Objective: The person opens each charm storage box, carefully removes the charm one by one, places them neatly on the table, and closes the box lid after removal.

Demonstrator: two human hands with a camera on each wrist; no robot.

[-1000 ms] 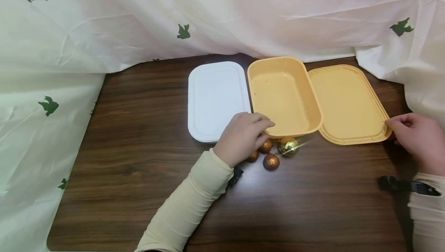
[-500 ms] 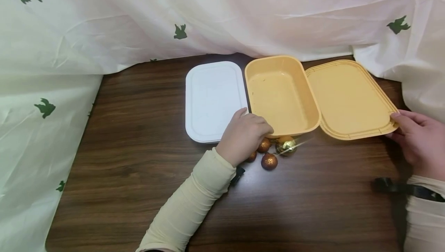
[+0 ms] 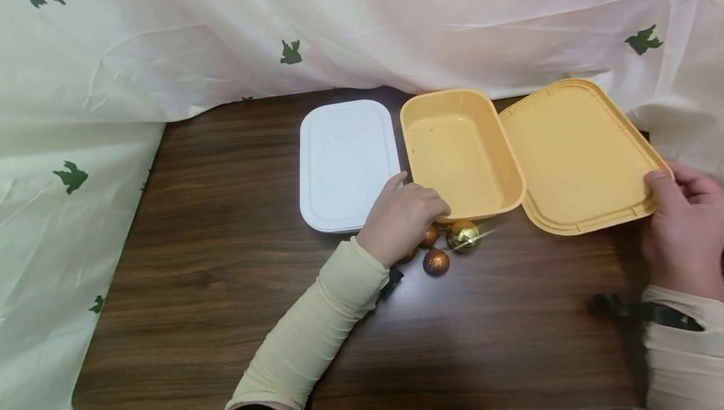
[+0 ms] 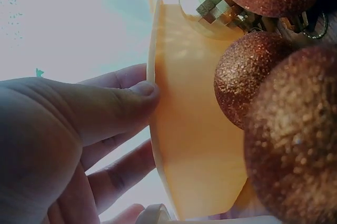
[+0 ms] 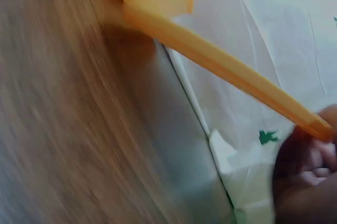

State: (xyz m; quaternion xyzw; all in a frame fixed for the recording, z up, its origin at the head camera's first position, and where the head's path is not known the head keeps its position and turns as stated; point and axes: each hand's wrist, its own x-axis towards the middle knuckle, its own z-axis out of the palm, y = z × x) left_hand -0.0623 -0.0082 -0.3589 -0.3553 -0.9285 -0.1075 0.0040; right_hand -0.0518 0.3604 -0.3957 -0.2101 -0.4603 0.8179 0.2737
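Observation:
My left hand [image 3: 404, 218] pinches the near rim of a yellow rectangular container [image 3: 458, 158], its thumb on the outer wall and fingers over the inside. The container stands uncovered on the table. Its yellow lid [image 3: 582, 158] is held at the near right corner by my right hand [image 3: 684, 227], thumb on top. That lid tilts, with its right side raised; in the right wrist view the lid's edge [image 5: 226, 68] is clear of the table. Several glittery copper balls [image 3: 436, 262] and a shiny gold faceted ball [image 3: 464, 236] lie just in front of the container, partly behind my left hand.
A white lidded container [image 3: 349, 165] stands directly left of the yellow one. Behind everything hangs a white cloth [image 3: 362, 20] with green bird prints, meeting the back of the dark wooden table [image 3: 215, 240].
My right hand has taken hold of the yellow lid and raised its right side off the table, tilting it. The left hand stays at the container's rim.

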